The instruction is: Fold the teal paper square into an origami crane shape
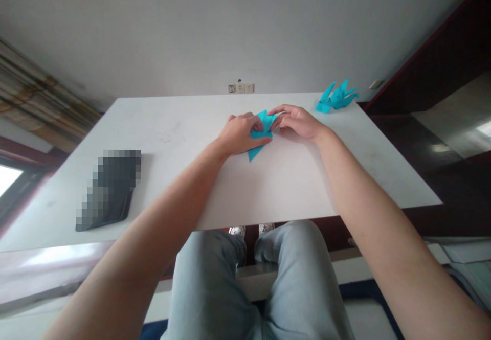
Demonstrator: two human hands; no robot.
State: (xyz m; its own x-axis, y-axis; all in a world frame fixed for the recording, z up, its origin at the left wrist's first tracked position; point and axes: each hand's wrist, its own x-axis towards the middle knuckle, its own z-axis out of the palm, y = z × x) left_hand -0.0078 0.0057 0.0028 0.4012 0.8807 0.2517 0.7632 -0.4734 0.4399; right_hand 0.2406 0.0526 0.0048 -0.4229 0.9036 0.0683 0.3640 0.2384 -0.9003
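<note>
A piece of folded blue origami paper (262, 134) lies on the white table between my hands, one pointed end towards me. My left hand (243, 131) presses on it from the left, with the thumb along its near part and the fingers curled over its middle. At its upper right edge my right hand (293, 120) pinches the paper between thumb and fingers. Part of the paper is hidden under my left fingers.
Several folded blue paper cranes (337, 97) stand at the table's back right corner. A dark, pixelated flat object (111, 191) lies on the left of the white table (268, 191). Wall sockets (241, 88) sit just behind the far edge. My knees are below the near edge.
</note>
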